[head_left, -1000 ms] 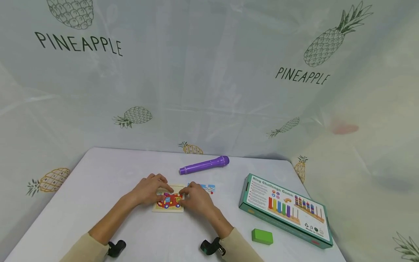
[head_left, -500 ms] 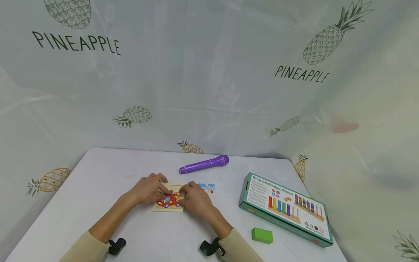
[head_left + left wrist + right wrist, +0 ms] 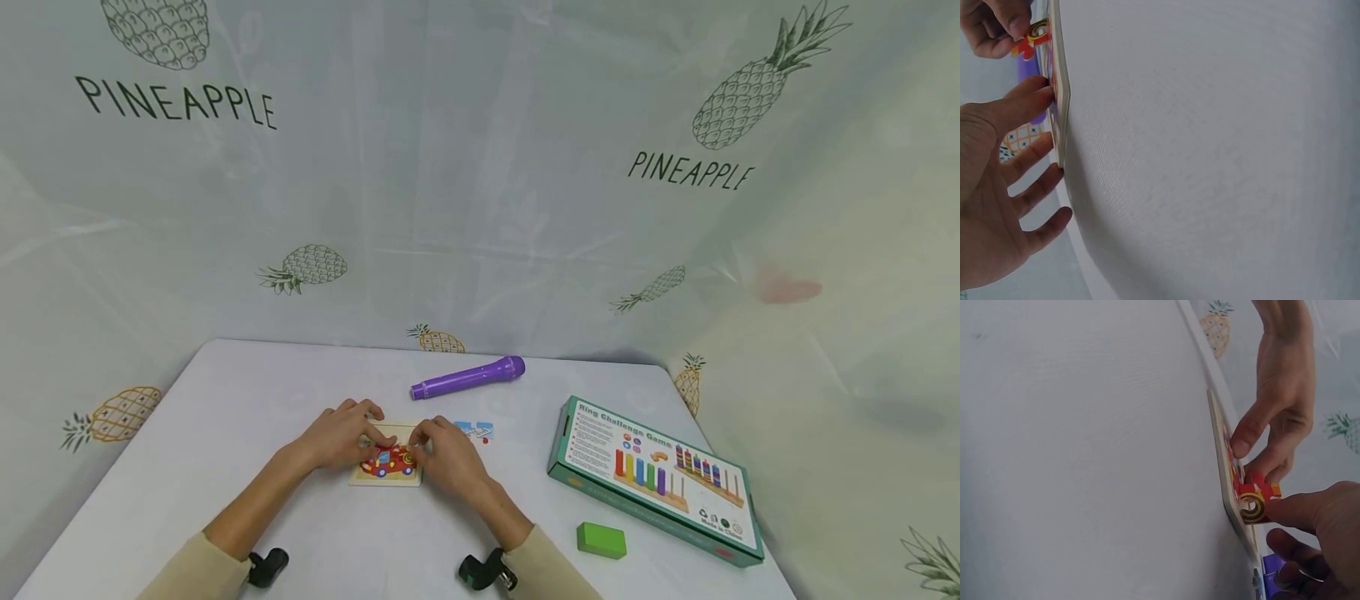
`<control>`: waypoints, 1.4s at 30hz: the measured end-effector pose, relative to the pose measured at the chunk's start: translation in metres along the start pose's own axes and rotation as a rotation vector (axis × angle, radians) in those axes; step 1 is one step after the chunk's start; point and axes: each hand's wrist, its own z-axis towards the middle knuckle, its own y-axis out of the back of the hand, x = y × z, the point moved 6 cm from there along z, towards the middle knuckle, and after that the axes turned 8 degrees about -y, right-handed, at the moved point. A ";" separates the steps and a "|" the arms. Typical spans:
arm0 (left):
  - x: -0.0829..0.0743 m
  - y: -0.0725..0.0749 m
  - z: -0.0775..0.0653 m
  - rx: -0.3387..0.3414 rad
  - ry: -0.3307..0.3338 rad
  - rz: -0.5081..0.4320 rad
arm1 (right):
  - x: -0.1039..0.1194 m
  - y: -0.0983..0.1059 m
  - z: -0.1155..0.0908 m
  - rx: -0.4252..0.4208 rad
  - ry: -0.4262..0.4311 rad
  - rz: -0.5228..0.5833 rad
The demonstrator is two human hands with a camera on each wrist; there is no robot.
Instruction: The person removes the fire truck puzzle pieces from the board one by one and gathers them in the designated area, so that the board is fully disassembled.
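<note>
A wooden jigsaw puzzle (image 3: 382, 481) with a red fire truck picture lies on the white table. My left hand (image 3: 341, 435) rests on its left side, thumb and fingertips touching the picture and the pale frame, the other fingers spread. At the right side, my right hand (image 3: 450, 458) pinches a red puzzle piece (image 3: 1252, 505) with a yellow and black spiral between thumb and finger. Both wrist views show this piece tilted up from the board's face. Part of the picture is hidden under the left fingers.
Just behind my right hand lies a light blue, flat printed piece (image 3: 480, 430), partly covered. A purple toy microphone (image 3: 468, 378) is further back. To the right are a green-edged Ring Challenge Game box (image 3: 660, 475) and a green block (image 3: 601, 541).
The spiral piece, flat in the picture before, is now tipped up in my right fingers. The right fingertips have risen slightly and drawn together. My left hand stays in place.
</note>
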 end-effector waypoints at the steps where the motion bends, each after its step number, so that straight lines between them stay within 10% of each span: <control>1: 0.000 0.000 0.000 -0.001 0.000 0.000 | 0.000 0.001 0.000 0.001 0.001 0.024; 16: 0.000 -0.003 -0.002 -0.017 -0.007 -0.036 | -0.044 0.020 -0.004 -0.015 -0.167 0.381; 42: 0.003 -0.001 -0.001 -0.023 -0.014 -0.065 | -0.104 0.057 -0.024 -0.045 -0.418 0.176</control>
